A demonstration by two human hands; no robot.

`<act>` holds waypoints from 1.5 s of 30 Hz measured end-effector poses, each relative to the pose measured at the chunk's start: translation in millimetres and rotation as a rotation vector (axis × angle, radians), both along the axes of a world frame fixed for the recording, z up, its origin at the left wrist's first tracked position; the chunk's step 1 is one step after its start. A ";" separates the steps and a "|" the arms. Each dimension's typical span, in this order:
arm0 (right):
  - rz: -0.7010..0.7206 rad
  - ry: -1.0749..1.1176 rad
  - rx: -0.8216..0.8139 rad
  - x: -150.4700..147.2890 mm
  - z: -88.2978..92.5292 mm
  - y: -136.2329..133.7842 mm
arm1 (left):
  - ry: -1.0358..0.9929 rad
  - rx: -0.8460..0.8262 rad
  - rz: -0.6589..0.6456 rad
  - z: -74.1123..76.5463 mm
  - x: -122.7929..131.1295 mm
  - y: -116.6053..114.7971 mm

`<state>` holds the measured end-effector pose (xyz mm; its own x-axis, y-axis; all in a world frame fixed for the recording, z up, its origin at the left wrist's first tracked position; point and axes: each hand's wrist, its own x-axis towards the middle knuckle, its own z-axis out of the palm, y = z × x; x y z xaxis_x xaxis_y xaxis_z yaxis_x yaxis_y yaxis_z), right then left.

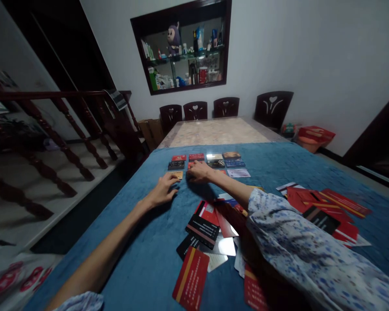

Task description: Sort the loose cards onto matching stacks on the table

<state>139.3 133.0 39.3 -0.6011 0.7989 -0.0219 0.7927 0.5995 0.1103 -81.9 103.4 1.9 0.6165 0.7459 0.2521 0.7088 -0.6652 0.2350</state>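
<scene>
Small stacks of cards stand in rows on the blue cloth (pixel 139 190). My left hand (pixel 164 189) rests at the front left of these rows, thumb and fingers apart. Its fingertips are at the edge of a yellow card (pixel 176 174). My right hand (pixel 199 171) reaches over the front row, just right of the yellow card, with its fingers curled downward. Whatever lies under those fingers is hidden. Beyond it are a red stack (pixel 196 157) and a black-and-white stack (pixel 215 164). A pale card (pixel 238 173) lies right of my right wrist.
Loose cards, among them a black card (pixel 202 231) and a red card (pixel 191 278), overlap in front of me, partly under my right sleeve (pixel 298 237). More red cards (pixel 345 203) are spread at the right. Dark chairs (pixel 226 107) stand behind the table.
</scene>
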 end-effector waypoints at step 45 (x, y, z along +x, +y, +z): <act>0.179 0.168 -0.094 52.5 -28.3 -98.8 | 0.007 -0.064 -0.312 -1.5 25.6 -64.0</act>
<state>191.8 34.2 11.0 -0.7342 0.6786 0.0217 0.6755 0.7333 -0.0767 -56.3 39.4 0.4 0.8194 0.5352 0.2054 0.4750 -0.8345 0.2792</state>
